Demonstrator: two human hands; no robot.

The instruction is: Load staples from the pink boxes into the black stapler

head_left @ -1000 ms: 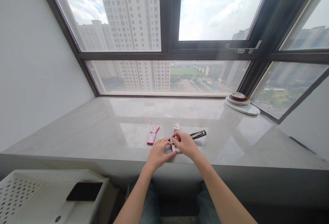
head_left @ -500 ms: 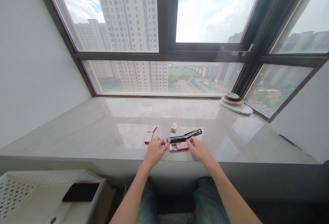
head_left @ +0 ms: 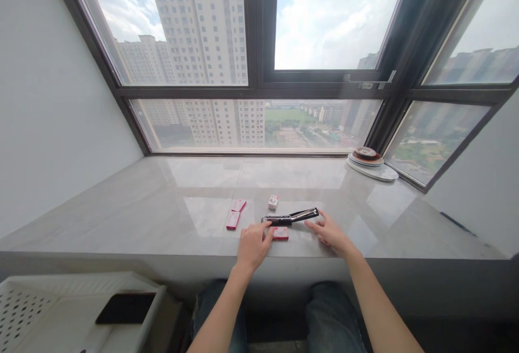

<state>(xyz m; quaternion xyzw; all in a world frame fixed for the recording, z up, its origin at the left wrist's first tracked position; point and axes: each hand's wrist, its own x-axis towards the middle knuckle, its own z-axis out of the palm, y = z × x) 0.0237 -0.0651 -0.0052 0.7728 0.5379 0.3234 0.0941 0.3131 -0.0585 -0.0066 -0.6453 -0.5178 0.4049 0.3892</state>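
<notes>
A black stapler (head_left: 278,220) lies unfolded on the ledge, with its silver metal inside showing and its right part slanting upward. My left hand (head_left: 253,245) is closed at the stapler's left end, thumb and fingertips against it. Just below the stapler is a small red-and-white box (head_left: 280,233), partly hidden behind my left thumb. My right hand (head_left: 331,234) is beside the stapler's right end, fingers apart, with the index fingertip close to or touching it. I cannot tell which. Nothing shows in that hand.
Two more red-and-white boxes (head_left: 233,220) lie to the left, and a small white-and-pink box (head_left: 273,202) stands behind the stapler. Stacked plates (head_left: 367,158) sit at the far right by the window. Below left is a white plastic basket (head_left: 150,315) with a black phone-like slab (head_left: 125,308).
My right hand has let go of the red-and-white box and moved right to the stapler's end. My left hand has shifted slightly right onto the stapler's left end.
</notes>
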